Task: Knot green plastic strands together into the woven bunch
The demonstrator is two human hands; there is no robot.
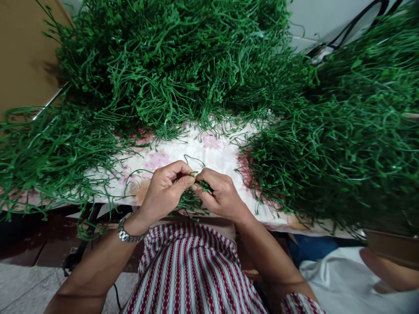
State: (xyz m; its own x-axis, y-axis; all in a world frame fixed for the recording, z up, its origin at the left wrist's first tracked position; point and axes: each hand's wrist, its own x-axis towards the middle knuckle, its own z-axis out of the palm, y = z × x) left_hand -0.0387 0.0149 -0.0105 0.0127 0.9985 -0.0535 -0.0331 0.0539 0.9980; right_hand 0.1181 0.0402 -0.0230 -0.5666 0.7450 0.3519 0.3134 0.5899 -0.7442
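In the head view, my left hand (165,192) and my right hand (221,192) meet fingertip to fingertip over the table's front edge. Both are closed in a pinch. Between them is a piece of green stem (207,186), thin and glossy like an artificial plant part; its tips show inside the curl of my right fingers. My fingers hide the exact joint they press on. Below the hands, a few more green stems (190,203) lie on the floral tablecloth (183,150). One curved stem lies just beyond my fingertips.
A tall heap of green stems (183,56) fills the back. Another large heap (340,144) stands at right, a smaller one (59,152) at left. A brown board (26,52) rises at the far left. Another person's light clothing (347,279) shows at lower right.
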